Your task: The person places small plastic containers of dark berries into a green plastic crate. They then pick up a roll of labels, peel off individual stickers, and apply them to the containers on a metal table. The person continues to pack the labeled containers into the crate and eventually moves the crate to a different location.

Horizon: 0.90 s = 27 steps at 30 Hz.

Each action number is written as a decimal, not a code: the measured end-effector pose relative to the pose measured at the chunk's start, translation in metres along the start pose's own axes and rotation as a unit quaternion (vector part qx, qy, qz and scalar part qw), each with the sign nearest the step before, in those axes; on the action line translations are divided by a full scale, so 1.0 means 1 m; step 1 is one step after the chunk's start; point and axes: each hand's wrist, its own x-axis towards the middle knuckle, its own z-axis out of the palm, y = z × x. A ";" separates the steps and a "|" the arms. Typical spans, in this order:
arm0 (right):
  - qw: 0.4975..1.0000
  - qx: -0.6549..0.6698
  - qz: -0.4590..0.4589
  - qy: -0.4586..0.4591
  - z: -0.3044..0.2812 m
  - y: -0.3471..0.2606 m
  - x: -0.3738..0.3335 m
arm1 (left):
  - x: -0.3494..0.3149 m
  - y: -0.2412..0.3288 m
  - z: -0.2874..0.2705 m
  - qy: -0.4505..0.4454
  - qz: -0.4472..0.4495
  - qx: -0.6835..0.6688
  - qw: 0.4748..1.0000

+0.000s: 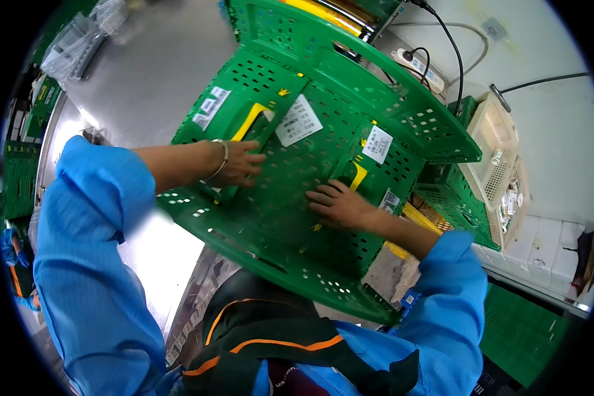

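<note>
A large green folding crate with perforated walls lies tilted in front of me. Its two long walls stand up, and its two end panels lean inward. My left hand has its fingers over the inner edge of the left end panel, just below a yellow handle. On the right, my right hand grips the inner edge of the right end panel, near another yellow handle. Both thumbs are hidden. A white printed sheet shows between the panels; more white labels are stuck on the panels.
Metal worktop extends at the left, with clear plastic wrapping on it. Beige baskets stand at the right beside another green crate. A power strip with cables lies behind. A co-worker's blue sleeve appears far left.
</note>
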 end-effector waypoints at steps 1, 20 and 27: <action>0.997 0.040 0.063 0.023 -0.003 -0.012 0.001 | 0.004 -0.004 0.011 -0.003 0.017 -0.013 1.000; 0.589 0.029 0.673 0.447 -0.192 -0.138 -0.217 | -0.336 0.073 0.004 -0.071 -0.772 -0.025 0.632; 0.849 0.170 0.436 0.243 -0.217 -0.070 -0.024 | -0.260 0.048 0.030 0.206 -0.677 -0.590 0.389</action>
